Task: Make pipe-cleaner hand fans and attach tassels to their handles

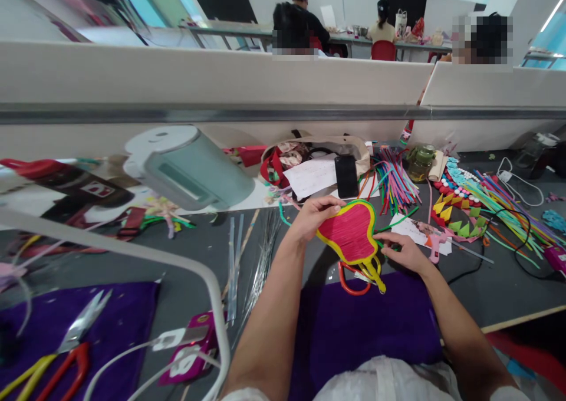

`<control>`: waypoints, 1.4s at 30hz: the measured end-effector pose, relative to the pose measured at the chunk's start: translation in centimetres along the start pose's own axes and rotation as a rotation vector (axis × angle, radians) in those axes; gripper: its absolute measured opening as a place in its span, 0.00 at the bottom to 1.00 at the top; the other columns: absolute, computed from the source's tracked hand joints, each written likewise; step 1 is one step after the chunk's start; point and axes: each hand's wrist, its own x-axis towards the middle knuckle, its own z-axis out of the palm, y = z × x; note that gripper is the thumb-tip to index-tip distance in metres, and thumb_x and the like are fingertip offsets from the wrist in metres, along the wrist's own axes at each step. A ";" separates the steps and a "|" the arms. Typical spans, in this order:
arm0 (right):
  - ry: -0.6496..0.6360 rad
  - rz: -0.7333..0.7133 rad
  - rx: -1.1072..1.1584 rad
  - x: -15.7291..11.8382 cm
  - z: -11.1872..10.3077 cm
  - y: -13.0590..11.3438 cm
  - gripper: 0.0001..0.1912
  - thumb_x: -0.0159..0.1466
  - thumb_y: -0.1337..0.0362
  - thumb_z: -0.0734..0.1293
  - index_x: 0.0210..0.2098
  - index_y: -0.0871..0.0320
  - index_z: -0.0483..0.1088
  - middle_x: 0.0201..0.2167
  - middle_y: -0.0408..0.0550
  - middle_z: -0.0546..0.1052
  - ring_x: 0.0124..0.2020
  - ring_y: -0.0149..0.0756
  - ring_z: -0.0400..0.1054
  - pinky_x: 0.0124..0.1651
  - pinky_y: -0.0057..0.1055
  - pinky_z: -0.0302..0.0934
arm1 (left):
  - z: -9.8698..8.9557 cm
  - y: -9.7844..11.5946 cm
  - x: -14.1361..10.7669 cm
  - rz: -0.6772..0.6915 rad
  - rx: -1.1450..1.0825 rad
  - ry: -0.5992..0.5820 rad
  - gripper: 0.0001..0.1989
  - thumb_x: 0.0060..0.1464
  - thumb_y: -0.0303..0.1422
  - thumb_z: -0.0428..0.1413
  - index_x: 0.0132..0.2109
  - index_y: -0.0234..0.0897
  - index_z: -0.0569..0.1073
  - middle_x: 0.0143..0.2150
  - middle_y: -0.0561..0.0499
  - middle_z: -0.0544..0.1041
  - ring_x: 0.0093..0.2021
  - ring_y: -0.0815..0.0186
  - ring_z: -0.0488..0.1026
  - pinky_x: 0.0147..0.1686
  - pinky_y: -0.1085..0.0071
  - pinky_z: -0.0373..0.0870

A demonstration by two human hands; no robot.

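Note:
A flat heart-like craft piece (pixel 349 231), pinkish red with a yellow edge and a green outer strip along its top, is held up over the desk. My left hand (pixel 316 215) grips its upper left edge between thumb and fingers. On the right side, my right hand (pixel 403 251) pinches a green strip (pixel 400 219) beside the piece's edge. Yellow loops (pixel 374 272) hang from the lower end. Just behind them, red scissor handles (pixel 354 286) lie near a purple cloth (pixel 367 324).
Bundled pipe cleaners (pixel 398 180), a glass jar (pixel 420 163) and a pink glue gun (pixel 437 245) lie beyond my right hand. A black phone (pixel 346 177) leans on a bag. Left are a teal jug (pixel 194 168), clear sticks (pixel 234 265) and scissors (pixel 77 336). People sit beyond the partition (pixel 212 76).

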 end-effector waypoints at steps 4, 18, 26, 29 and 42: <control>-0.001 -0.030 -0.051 0.1 0.0 0.1 0.19 0.62 0.67 0.64 0.52 0.55 0.74 0.41 0.47 0.79 0.32 0.32 0.69 0.39 0.30 0.64 | 0.1 0.1 0.1 -0.002 0.018 -0.006 0.13 0.41 0.38 0.67 0.34 0.34 0.81 0.31 0.50 0.78 0.28 0.69 0.71 0.29 0.74 0.64; 0.121 -0.092 -0.157 -0.7 0.1 -0.1 0.15 0.64 0.65 0.67 0.50 0.52 0.75 0.37 0.48 0.80 0.37 0.38 0.71 0.46 0.36 0.62 | 0.2 0.4 -0.1 -0.045 -0.040 -0.001 0.14 0.40 0.37 0.68 0.35 0.34 0.81 0.30 0.51 0.78 0.27 0.70 0.70 0.28 0.75 0.63; 0.095 -0.006 0.058 -1.0 0.4 0.0 0.16 0.62 0.62 0.68 0.49 0.55 0.75 0.35 0.46 0.77 0.36 0.35 0.70 0.43 0.33 0.64 | 0.2 0.3 0.0 -0.074 -0.069 0.009 0.14 0.39 0.37 0.69 0.34 0.34 0.81 0.29 0.52 0.78 0.27 0.70 0.71 0.29 0.75 0.64; 0.094 0.012 0.083 -1.1 0.7 -0.1 0.16 0.62 0.62 0.68 0.49 0.55 0.75 0.33 0.45 0.76 0.34 0.34 0.69 0.42 0.33 0.65 | 0.2 0.4 -0.1 -0.073 -0.068 0.023 0.14 0.38 0.37 0.69 0.34 0.34 0.81 0.29 0.51 0.78 0.27 0.69 0.71 0.29 0.75 0.64; 0.261 -0.021 -0.053 -1.5 3.2 0.6 0.18 0.61 0.68 0.65 0.51 0.55 0.72 0.33 0.45 0.74 0.35 0.35 0.69 0.44 0.32 0.64 | 0.1 0.3 -0.2 -0.051 -0.031 0.017 0.14 0.41 0.37 0.68 0.35 0.34 0.81 0.30 0.50 0.79 0.27 0.69 0.71 0.29 0.74 0.64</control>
